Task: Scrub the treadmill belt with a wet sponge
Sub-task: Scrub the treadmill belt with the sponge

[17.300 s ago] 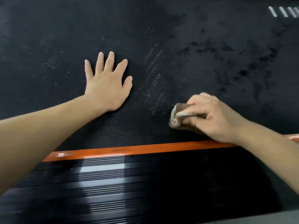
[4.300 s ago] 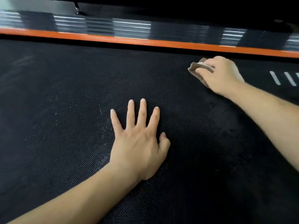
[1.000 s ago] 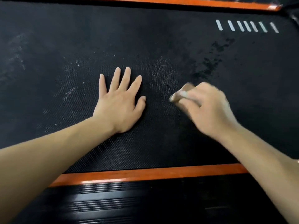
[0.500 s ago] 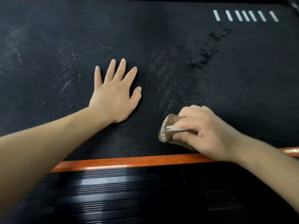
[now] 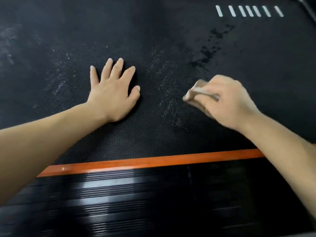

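Sponge (image 5: 194,93) gripped in R hand (image 5: 227,103), L hand (image 5: 112,94) flat

A single head-worn camera looks steeply down, close over the black textured rubber treadmill belt (image 5: 164,28), with the glossy orange edge strip (image 5: 153,161) and ribbed black side rail (image 5: 119,194) nearest the viewer.

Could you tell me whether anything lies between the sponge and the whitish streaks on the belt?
Nothing visible does. The sponge, gripped by the right hand, sits just right of the streaks; the left hand rests flat on the belt beyond them.
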Demonstrator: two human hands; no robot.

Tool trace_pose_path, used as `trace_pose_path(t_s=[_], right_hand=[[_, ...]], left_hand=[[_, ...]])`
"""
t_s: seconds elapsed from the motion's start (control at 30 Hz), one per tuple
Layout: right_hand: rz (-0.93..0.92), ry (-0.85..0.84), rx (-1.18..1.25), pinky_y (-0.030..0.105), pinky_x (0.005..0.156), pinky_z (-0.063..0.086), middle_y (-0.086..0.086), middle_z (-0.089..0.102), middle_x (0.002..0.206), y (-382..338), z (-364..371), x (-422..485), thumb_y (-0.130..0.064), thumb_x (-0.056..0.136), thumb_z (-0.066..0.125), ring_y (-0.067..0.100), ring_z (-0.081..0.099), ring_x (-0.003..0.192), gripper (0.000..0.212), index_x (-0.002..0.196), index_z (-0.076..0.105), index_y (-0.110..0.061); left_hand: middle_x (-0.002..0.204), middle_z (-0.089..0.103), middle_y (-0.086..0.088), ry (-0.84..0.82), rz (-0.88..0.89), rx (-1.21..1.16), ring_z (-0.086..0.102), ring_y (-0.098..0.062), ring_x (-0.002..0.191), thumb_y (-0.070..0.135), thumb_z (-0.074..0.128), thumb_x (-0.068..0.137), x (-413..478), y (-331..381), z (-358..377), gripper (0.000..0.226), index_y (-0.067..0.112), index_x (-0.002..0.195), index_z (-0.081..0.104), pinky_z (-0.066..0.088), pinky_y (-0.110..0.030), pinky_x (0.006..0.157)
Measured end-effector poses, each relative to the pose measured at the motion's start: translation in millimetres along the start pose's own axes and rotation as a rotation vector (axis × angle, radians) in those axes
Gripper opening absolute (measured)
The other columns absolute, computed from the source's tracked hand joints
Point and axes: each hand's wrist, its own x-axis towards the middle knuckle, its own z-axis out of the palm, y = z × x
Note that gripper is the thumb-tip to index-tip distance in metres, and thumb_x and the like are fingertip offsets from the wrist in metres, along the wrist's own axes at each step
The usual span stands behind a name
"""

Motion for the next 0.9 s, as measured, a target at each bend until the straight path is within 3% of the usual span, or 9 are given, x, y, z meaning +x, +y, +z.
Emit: trace_pose_path(t_s=[0.07, 0.2, 0.3, 0.4, 0.57, 0.73, 0.9], right_hand=[[0.036, 0.05, -0.032, 0.042, 0.076, 0.052, -0.005, 0.059, 0.082, 0, 4, -2, -0.05, 0.093, 0.055, 0.018, 0.057, 0.08, 0.029, 0.082, 0.075, -0.032], [-0.143, -0.099, 0.006, 0.04, 0.072, 0.049, -0.004, 0.054, 0.083, -16, 17, -21, -0.042, 0.096, 0.061, 0.019, 0.053, 0.081, 0.029, 0.087, 0.076, -0.019], [-0.022, 0.061, -0.157, 0.042, 0.075, 0.052, -0.003, 0.053, 0.084, 15, 12, 24, -0.052, 0.097, 0.049, 0.023, 0.056, 0.087, 0.038, 0.101, 0.076, -0.026], [0.159, 0.152, -0.174, 0.036, 0.072, 0.048, -0.002, 0.052, 0.088, 29, 12, 60, -0.053, 0.095, 0.047, 0.024, 0.056, 0.089, 0.041, 0.103, 0.072, -0.022], [-0.003, 0.016, -0.099, 0.039, 0.072, 0.05, -0.003, 0.053, 0.082, 11, 18, 46, -0.05, 0.095, 0.048, 0.019, 0.055, 0.082, 0.036, 0.102, 0.075, -0.028], [0.253, 0.193, -0.204, 0.034, 0.069, 0.041, 0.001, 0.051, 0.093, 43, 14, 113, -0.044, 0.098, 0.053, 0.027, 0.056, 0.089, 0.028, 0.105, 0.069, -0.022], [0.007, 0.085, -0.091, 0.039, 0.066, 0.048, -0.002, 0.049, 0.083, 15, 31, 95, -0.038, 0.095, 0.064, 0.024, 0.054, 0.079, 0.017, 0.097, 0.067, -0.022]], left_hand=[[0.169, 0.013, -0.013, 0.021, 0.002, -0.031, 0.001, -0.032, 0.158, 0.051, 0.032, 0.104, 10, 5, -5, 0.058, 0.024, 0.155, 0.031, -0.003, -0.066, 0.122], [0.171, 0.006, -0.01, 0.048, -0.004, -0.064, -0.002, -0.032, 0.158, 0.05, 0.031, 0.105, 44, 25, -6, 0.057, 0.029, 0.157, 0.028, -0.004, -0.066, 0.122], [0.172, 0.002, -0.008, 0.021, -0.048, -0.014, -0.007, -0.031, 0.158, 0.055, 0.023, 0.103, 56, 32, 5, 0.061, 0.032, 0.159, 0.02, -0.007, -0.066, 0.121], [0.172, 0.001, -0.008, 0.028, -0.043, -0.004, -0.009, -0.03, 0.158, 0.056, 0.019, 0.103, 55, 30, 10, 0.062, 0.033, 0.16, 0.017, -0.008, -0.065, 0.121], [0.172, 0.002, -0.008, 0.047, -0.041, -0.007, -0.008, -0.031, 0.158, 0.056, 0.02, 0.103, 54, 31, 9, 0.061, 0.032, 0.159, 0.018, -0.006, -0.066, 0.122], [0.172, 0.003, -0.006, 0.053, -0.048, 0.003, -0.007, -0.029, 0.158, 0.057, 0.02, 0.102, 55, 31, 8, 0.063, 0.032, 0.16, 0.018, -0.005, -0.064, 0.122], [0.172, 0.002, -0.006, 0.061, -0.049, 0.0, -0.008, -0.029, 0.158, 0.057, 0.02, 0.101, 54, 32, 8, 0.063, 0.033, 0.16, 0.017, -0.006, -0.064, 0.123]])
